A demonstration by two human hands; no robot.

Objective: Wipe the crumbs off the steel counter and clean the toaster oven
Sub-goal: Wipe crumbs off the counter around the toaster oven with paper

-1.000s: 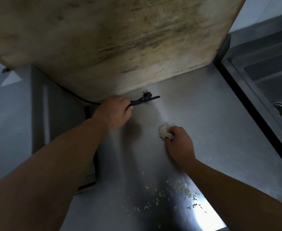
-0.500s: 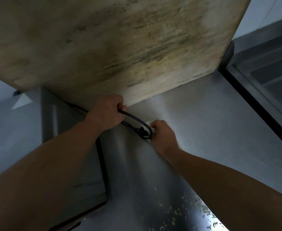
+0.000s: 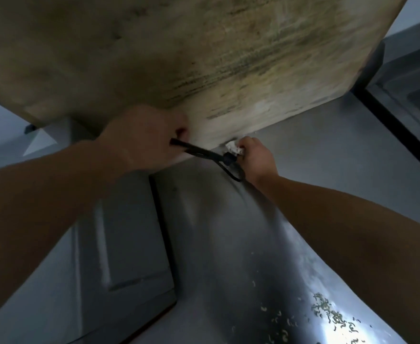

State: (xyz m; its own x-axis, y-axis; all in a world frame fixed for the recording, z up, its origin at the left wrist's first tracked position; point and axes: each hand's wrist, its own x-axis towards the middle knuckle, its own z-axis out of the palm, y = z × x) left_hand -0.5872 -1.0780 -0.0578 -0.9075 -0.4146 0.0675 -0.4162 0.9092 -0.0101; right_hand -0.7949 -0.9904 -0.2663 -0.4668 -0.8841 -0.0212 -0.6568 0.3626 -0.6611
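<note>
My left hand [image 3: 144,137] grips a black power cord [image 3: 204,153] and holds it up off the steel counter [image 3: 328,165]; the cord's plug end [image 3: 230,160] hangs beside my right hand. My right hand [image 3: 256,160] holds a crumpled white wipe [image 3: 232,147] and presses it to the counter at the foot of a large stained wooden board [image 3: 204,58]. Crumbs [image 3: 328,311] lie scattered on the counter near the front, by my right forearm. The grey box [image 3: 119,244] at the left may be the toaster oven; I cannot tell.
The wooden board leans at the back and fills the upper view. A steel sink [image 3: 412,78] sits at the far right behind a dark gap. A bright reflection glares on the counter at the bottom right.
My right hand has slid the wipe away from me, up to the foot of the board. My left hand has lifted the cord and swung its plug toward my right hand.
</note>
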